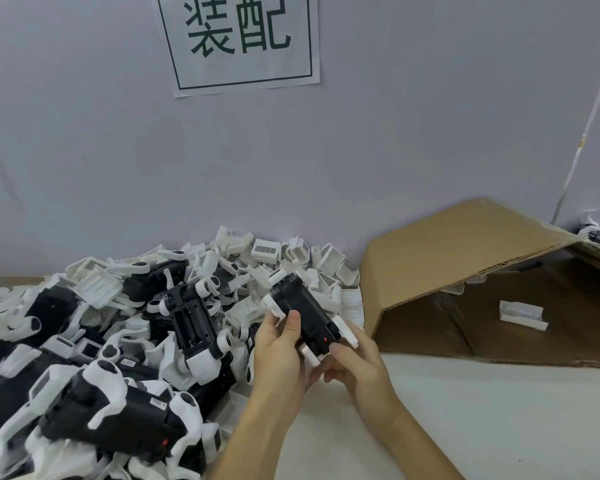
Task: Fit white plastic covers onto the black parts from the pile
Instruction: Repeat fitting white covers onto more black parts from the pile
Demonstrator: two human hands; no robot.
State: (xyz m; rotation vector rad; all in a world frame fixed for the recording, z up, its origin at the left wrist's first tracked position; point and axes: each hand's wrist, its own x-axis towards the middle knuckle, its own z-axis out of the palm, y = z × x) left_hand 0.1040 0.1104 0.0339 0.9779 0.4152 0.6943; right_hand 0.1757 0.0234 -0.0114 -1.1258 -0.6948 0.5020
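Observation:
Both my hands hold one black part (303,311) up in front of the pile. It is oblong, tilted away to the upper left, with white pieces at its ends and a small red dot near its lower end. My left hand (278,351) grips its left side, thumb laid across the black body. My right hand (355,358) grips the lower right end, thumb near the red dot, where a white cover piece (345,329) sticks out. A big pile of black parts (187,320) and loose white covers (265,251) lies to the left.
An open cardboard box (465,258) lies on its side at the right, with a white piece (522,315) inside. The white tabletop (482,420) spreads out below the box. A wall with a paper sign (238,39) stands right behind the pile.

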